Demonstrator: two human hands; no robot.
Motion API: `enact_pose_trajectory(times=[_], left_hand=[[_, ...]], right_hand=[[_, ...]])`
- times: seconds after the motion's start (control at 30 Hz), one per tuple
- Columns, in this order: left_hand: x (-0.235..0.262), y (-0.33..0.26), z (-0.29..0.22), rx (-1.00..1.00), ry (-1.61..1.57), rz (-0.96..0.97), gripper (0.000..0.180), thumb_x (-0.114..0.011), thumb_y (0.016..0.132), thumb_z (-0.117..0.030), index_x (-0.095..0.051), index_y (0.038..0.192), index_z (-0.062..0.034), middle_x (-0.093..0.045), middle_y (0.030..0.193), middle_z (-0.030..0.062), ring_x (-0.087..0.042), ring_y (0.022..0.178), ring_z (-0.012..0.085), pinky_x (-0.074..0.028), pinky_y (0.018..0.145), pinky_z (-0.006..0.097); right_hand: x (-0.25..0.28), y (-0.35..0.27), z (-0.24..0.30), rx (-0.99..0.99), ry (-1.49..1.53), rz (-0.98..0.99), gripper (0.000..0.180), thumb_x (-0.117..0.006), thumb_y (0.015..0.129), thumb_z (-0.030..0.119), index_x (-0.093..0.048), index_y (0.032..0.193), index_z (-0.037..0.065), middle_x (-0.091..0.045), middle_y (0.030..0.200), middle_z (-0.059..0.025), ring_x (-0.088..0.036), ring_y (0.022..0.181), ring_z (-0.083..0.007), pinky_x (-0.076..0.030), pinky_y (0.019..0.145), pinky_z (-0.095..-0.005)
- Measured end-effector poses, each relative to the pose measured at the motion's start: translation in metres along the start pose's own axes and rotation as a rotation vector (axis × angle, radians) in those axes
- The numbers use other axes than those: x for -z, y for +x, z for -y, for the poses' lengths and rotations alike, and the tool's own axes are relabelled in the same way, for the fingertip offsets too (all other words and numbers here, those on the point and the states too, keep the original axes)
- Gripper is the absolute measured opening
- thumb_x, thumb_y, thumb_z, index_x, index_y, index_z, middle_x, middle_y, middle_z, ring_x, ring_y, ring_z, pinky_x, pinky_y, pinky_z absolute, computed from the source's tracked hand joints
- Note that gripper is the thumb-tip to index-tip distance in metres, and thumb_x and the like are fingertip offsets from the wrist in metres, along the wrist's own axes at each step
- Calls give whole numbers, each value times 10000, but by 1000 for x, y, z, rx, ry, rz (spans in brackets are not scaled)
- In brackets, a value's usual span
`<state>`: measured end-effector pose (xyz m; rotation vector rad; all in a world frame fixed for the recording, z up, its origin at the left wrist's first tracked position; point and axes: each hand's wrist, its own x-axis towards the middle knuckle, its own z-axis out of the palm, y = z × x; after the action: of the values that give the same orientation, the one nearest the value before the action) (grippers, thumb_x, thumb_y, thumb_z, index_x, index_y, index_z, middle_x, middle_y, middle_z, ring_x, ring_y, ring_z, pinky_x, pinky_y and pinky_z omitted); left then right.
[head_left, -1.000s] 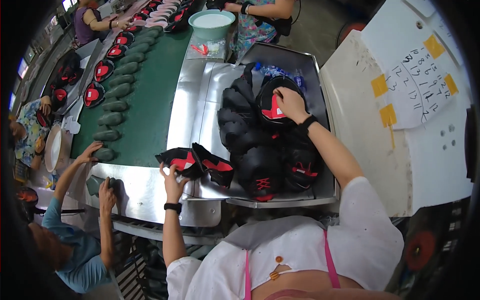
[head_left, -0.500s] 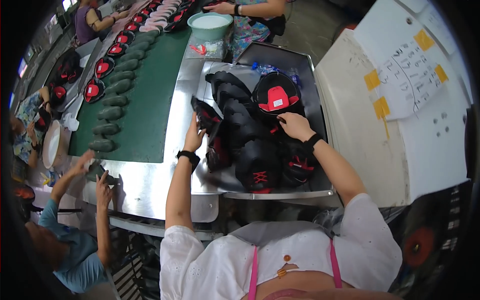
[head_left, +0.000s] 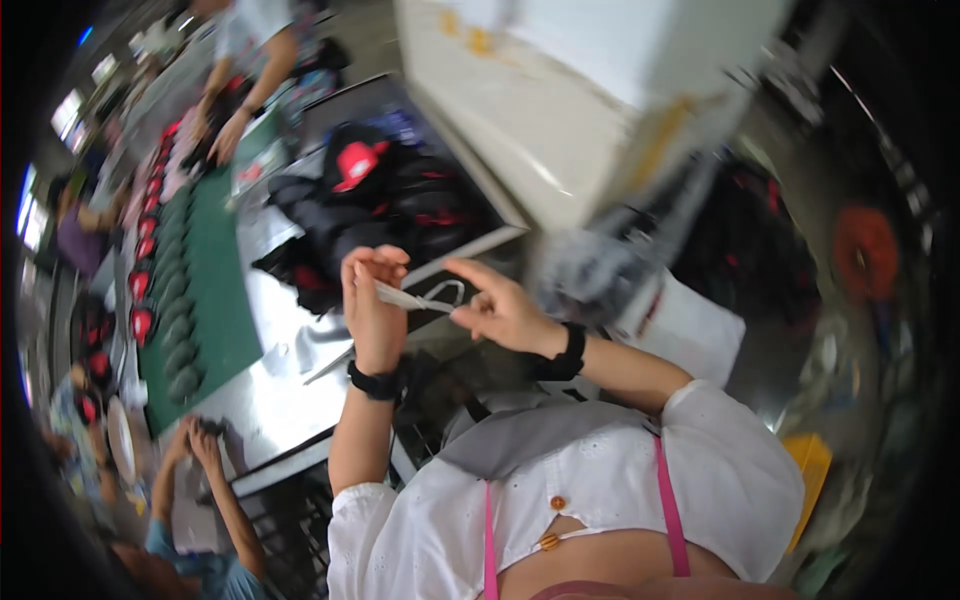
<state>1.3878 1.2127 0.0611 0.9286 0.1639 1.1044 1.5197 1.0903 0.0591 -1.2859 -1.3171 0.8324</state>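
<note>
A thin white strip (head_left: pixel 405 298), bent into a loop at one end, stretches between my hands just outside the near edge of the metal tray (head_left: pixel 470 243). My left hand (head_left: pixel 374 315) has its fingers curled round one end of it. With the thumb and curled fingers, my right hand (head_left: pixel 508 312) grips the looped end, its index finger stretched out. Several black shoe uppers with red linings (head_left: pixel 420 200) lie piled in the tray beyond my hands. Blur hides the finer details.
Left of the tray runs a green conveyor belt (head_left: pixel 215 300) with rows of dark green pieces (head_left: pixel 178 330) and red-and-black uppers (head_left: pixel 142 322). A co-worker's hands (head_left: pixel 195 440) work at the belt's near end. A white board or cabinet (head_left: pixel 520 110) and a clear plastic bag (head_left: pixel 590 275) stand to the right.
My view has swung to the right. Both hands have left the uppers in the tray and come together in front of me, now with a white strip between them.
</note>
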Motion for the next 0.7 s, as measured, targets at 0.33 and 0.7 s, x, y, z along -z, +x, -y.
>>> enact_pose_trajectory(times=[0.33, 0.7], left_hand=[[-138, -144, 136, 25, 1095, 1033, 113, -535, 833, -130, -570, 870, -29, -629, 841, 144, -596, 635, 260, -469, 553, 331], [-243, -189, 228, 526, 661, 1024, 135, -519, 873, -90, -596, 898, 18, -558, 675, 21, -461, 604, 50, -383, 546, 196]], right_hand=[[97, -278, -8, -173, -560, -575, 182, -631, 752, 211, -574, 761, 38, -567, 656, -137, -544, 629, -338, -405, 541, -377], [146, -377, -2, -366, -372, -947, 185, -629, 777, 206, -587, 821, 31, -584, 711, -127, -552, 623, -296, -437, 566, -331]])
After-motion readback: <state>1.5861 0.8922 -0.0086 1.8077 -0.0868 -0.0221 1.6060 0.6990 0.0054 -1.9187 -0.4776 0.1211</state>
